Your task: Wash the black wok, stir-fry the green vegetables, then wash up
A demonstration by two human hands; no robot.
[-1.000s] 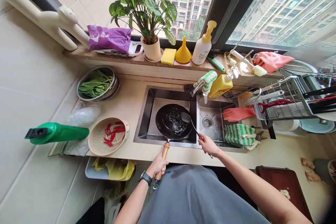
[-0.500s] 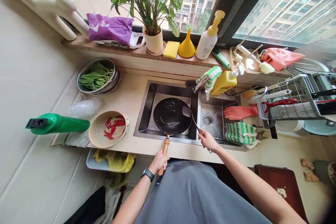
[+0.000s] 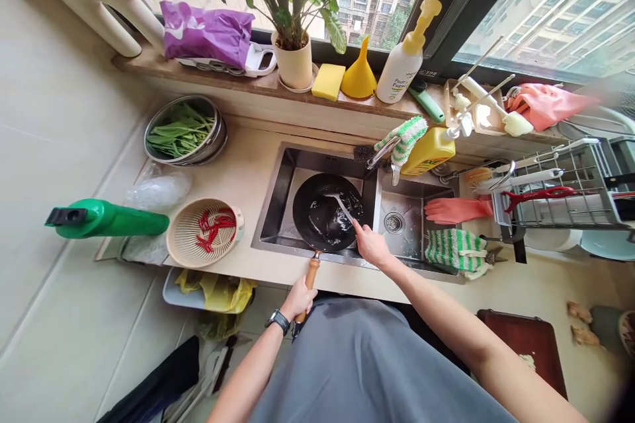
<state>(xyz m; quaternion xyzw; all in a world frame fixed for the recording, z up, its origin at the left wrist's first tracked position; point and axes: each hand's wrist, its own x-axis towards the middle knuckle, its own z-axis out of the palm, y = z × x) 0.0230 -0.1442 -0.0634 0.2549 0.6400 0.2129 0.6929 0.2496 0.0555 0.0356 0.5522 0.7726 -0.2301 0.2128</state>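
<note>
A black wok [image 3: 310, 215] rests in the larger basin of the steel sink [image 3: 278, 205], its wet inside glistening. My left hand [image 3: 299, 299] is closed round its wooden handle [image 3: 312, 272], below the sink's front edge. In my right hand [image 3: 371, 244] is a metal spatula [image 3: 343, 206], whose blade reaches down into the middle of the wok. The fingers of this hand wrap the shaft over the wok's right rim, and the rest of the spatula's handle is hidden behind them.
Left of the sink are a basket [image 3: 181, 238] of red chillies, a bowl [image 3: 218, 139] of green leaves and a green bottle [image 3: 114, 218]. A towel-draped faucet [image 3: 384, 153] stands behind. Rightward are a pink glove [image 3: 456, 210], striped cloth [image 3: 454, 250] and dish rack [image 3: 560, 192].
My right hand has moved left and forward, carrying the spatula from the wok's right rim to its middle. My left hand keeps its hold on the handle. The view has shifted slightly.
</note>
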